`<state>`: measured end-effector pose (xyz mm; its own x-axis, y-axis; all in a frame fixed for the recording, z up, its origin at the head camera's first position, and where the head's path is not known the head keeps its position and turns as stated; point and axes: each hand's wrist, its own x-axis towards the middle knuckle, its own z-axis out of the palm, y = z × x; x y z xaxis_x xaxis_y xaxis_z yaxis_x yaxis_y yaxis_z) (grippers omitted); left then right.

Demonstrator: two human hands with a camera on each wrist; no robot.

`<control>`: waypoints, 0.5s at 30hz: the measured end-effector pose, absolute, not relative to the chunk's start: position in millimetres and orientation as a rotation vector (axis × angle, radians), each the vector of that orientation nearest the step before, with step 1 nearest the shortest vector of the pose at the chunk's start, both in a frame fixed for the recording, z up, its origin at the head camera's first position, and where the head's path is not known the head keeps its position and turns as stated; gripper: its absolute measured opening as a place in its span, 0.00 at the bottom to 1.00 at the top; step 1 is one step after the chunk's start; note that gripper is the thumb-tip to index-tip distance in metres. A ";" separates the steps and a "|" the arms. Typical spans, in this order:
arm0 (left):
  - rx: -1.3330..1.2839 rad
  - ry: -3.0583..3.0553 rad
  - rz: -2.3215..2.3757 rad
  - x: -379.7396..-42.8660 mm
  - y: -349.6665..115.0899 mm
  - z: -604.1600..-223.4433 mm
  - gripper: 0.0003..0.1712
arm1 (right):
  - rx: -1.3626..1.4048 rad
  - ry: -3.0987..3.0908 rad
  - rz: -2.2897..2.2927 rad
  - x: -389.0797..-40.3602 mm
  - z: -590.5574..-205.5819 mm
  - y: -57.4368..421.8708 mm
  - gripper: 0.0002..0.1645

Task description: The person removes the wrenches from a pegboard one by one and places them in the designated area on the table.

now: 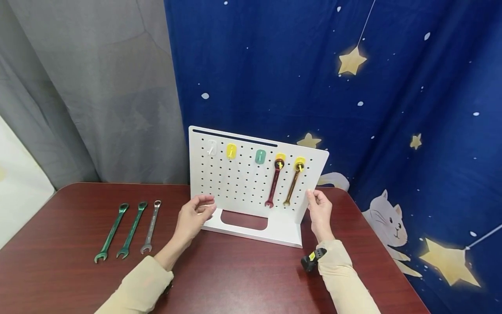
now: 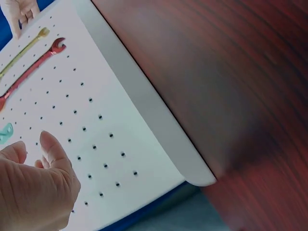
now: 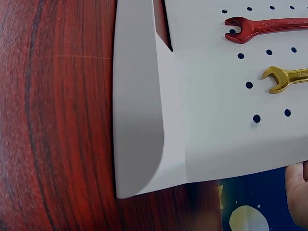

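A white pegboard stand (image 1: 243,183) stands on the table, carrying a red wrench (image 1: 274,183) and a gold wrench (image 1: 293,185) on yellow hooks. My right hand (image 1: 320,213) pinches the board's right edge, its thumb at the front. In front of the board's lower left part is my left hand (image 1: 193,218), fingers loosely bent, thumb and fingertips apart with nothing between them. The left wrist view shows the same hand (image 2: 38,187) over the perforated panel. A white hook (image 1: 212,148), a yellow hook (image 1: 231,151) and a green hook (image 1: 260,157) carry nothing.
Left of the stand, two green wrenches (image 1: 111,233) (image 1: 132,230) and a silver wrench (image 1: 151,226) lie side by side on the reddish-brown table (image 1: 235,279). Behind the table hang a grey curtain (image 1: 102,87) and a blue starry curtain (image 1: 274,65).
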<state>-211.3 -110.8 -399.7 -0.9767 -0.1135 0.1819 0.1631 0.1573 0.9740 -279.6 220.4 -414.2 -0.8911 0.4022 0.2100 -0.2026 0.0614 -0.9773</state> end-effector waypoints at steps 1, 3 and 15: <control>-0.053 -2.212 -1.923 -211.6 -107.3 -399.8 0.18 | -0.199 -1.920 1.880 -279.5 -414.4 220.6 0.13; -0.061 -2.201 -1.943 -212.1 -100.6 -400.0 0.18 | -0.200 -1.925 1.878 -279.5 -414.8 221.0 0.14; -0.126 -2.192 -1.897 -216.5 -65.9 -400.3 0.16 | -0.157 -1.874 1.894 -280.4 -415.9 220.3 0.07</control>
